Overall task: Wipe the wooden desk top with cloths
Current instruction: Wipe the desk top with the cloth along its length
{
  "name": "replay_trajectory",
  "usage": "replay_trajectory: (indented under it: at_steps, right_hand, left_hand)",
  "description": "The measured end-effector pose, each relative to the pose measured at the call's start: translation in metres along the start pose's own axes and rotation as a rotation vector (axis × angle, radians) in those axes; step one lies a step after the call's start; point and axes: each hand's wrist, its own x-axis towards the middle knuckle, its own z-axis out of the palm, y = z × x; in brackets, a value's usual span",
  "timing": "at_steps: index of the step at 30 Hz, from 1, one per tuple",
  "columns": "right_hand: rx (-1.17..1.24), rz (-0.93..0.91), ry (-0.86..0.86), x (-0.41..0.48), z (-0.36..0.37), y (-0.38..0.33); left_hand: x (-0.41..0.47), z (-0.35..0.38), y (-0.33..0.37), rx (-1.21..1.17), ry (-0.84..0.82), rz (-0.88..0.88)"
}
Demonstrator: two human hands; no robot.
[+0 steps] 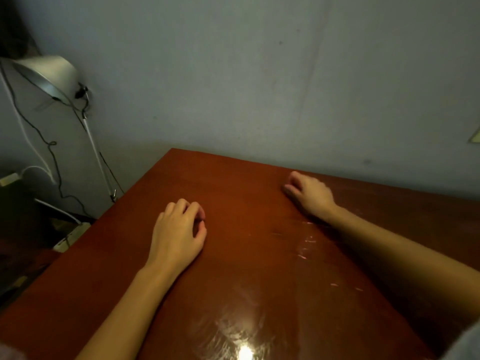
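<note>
The reddish-brown wooden desk top fills the lower part of the view, glossy, with light streaks and a bright glare spot near the front. My left hand rests palm down near the middle of the desk, fingers curled under, nothing held. My right hand lies further back near the wall edge, fingers also curled loosely, with nothing in it. No cloth is visible anywhere in the view.
A grey wall stands right behind the desk. At the left, a white desk lamp on a thin arm hangs beyond the desk's left edge, with black and white cables trailing down. Dark clutter lies on the floor at the left.
</note>
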Motion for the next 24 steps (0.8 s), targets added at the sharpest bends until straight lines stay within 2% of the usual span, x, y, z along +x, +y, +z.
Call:
replay_trajectory:
  at_steps: [3, 7, 9, 13, 18, 21, 24]
  right_hand:
    - [-0.054, 0.232, 0.086, 0.034, 0.004, 0.032]
    - [-0.076, 0.333, 0.11, 0.063, 0.02, 0.003]
    - [-0.07, 0.264, 0.083, 0.059, 0.026, -0.024]
    - [-0.054, -0.042, -0.005, 0.011, 0.028, -0.077]
    - [-0.01, -0.339, -0.075, -0.065, 0.004, -0.086]
    - [0.013, -0.393, -0.063, -0.108, -0.011, -0.069]
    - [0.052, -0.36, -0.052, -0.139, -0.021, -0.043]
  left_hand:
    - [0.001, 0.0, 0.001, -0.004, -0.008, -0.008]
    - [0.002, -0.001, 0.003, -0.009, -0.005, -0.012]
    - [0.002, -0.001, 0.003, -0.013, 0.001, -0.005]
    - [0.002, -0.001, 0.003, 0.005, -0.003, -0.002]
    - [0.003, -0.001, 0.003, 0.015, -0.013, -0.005]
    - [0.003, -0.001, 0.003, 0.022, -0.019, 0.0]
    - [0.002, -0.002, 0.004, 0.025, -0.015, 0.003]
